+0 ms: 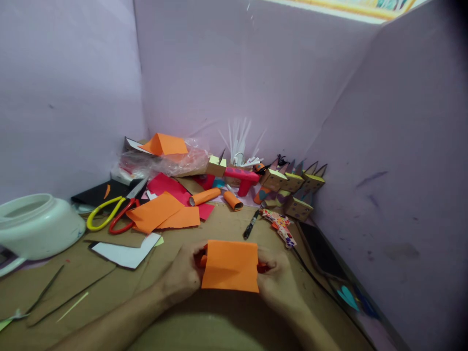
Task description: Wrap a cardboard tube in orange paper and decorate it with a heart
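Currently left hand [184,273], right hand [277,278] grip orange paper [231,266] edges; gap before pen [251,225].

Single view, from my head, facing forward and down. Cardboard surface [219,224] spreads below; lilac walls [234,73] meet in a corner beyond. My left hand [185,270] and right hand [276,275] near, low centre, forearms [127,312] entering from bottom edge. Yellow frame [351,9] clipped at top.

Plain orange paper sheet [231,265]; scissors [132,197] with one yellow, one red handle; white pot [47,229]; lilac wall [226,73]; whitish glue gun [281,223] with multicoloured blotches
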The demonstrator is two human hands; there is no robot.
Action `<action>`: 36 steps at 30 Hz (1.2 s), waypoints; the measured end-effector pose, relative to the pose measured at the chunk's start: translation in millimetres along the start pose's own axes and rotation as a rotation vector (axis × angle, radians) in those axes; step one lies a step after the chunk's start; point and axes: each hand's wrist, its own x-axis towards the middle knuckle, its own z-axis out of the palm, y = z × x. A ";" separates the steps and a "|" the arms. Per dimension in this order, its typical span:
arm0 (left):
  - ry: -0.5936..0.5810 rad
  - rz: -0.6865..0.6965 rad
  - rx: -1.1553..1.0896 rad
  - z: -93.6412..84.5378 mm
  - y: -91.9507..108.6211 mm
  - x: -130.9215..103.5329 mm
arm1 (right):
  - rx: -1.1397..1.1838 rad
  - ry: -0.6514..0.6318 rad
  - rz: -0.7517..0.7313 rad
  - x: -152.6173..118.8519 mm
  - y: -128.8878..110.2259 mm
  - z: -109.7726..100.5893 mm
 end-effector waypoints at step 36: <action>0.132 -0.166 -0.003 -1.4 2.3 2.2 | 0.425 0.393 0.169 14.9 19.0 -37.9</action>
